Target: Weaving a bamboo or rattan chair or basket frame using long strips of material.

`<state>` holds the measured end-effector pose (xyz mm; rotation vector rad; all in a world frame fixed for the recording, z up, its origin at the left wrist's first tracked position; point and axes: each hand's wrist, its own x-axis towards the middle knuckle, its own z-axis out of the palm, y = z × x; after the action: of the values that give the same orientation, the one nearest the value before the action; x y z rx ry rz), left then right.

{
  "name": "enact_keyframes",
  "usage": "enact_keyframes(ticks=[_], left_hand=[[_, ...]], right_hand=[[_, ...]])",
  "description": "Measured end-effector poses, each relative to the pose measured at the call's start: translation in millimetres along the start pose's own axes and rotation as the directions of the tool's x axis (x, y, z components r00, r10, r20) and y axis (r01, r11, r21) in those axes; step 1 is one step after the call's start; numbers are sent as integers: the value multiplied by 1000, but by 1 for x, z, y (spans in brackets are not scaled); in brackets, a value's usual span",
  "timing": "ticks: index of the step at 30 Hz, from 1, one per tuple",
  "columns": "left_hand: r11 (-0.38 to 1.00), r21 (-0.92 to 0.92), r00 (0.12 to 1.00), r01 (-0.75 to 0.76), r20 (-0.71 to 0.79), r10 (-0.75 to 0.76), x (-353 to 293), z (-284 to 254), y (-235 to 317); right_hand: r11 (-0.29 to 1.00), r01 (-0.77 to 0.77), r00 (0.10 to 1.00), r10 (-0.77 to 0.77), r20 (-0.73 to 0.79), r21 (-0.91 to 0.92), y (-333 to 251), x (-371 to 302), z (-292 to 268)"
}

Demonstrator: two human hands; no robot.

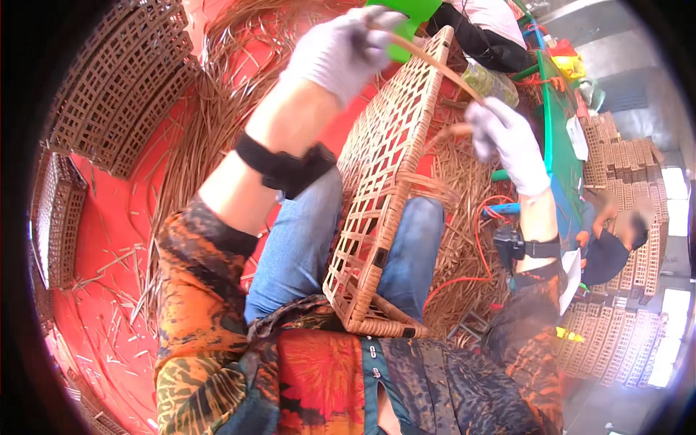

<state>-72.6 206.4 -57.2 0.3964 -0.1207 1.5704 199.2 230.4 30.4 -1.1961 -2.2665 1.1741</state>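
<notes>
A woven basket (395, 138) of brown cane-like strips rests tilted between my knees, its openwork side facing up and its long wrapped rim slanting away from me. My left hand (344, 54), in a white glove, is raised past the basket's far left side with its fingers closed on a thin brown strip (438, 67). That strip runs taut over the far end of the basket. Its other end meets the fingertips of my gloved right hand (507, 141), which are pinched together to the right of the basket. Loose loops of strip (431, 187) stick out from the basket's right side.
Stacks of woven panels or baskets (119, 80) stand at the left on red sheeting (109, 225). Long loose strips (199, 119) lie in heaps on both sides. An orange cord (482, 250) and a green frame (547, 123) are at the right. Two other people sit nearby.
</notes>
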Motion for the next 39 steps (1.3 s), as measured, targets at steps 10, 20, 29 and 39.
enact_keyframes(ticks=[10, 20, 29, 39], left_hand=[[809, 587, 802, -24, -472, 366, -43, -66, 36], [735, 674, 963, 76, -240, 120, -36, 16, -62], [549, 831, 930, 89, -266, 252, -14, 7, -65], [-17, 894, 893, 447, -445, 63, 33, -13, -66]], right_hand=[[808, -586, 803, 590, -89, 65, 189, -107, -91], [980, 76, 977, -111, -184, -186, 3, 0, 27], [969, 37, 977, 15, -210, 244, 24, 36, 24], [831, -66, 945, 230, -232, 552, 119, 52, 38]])
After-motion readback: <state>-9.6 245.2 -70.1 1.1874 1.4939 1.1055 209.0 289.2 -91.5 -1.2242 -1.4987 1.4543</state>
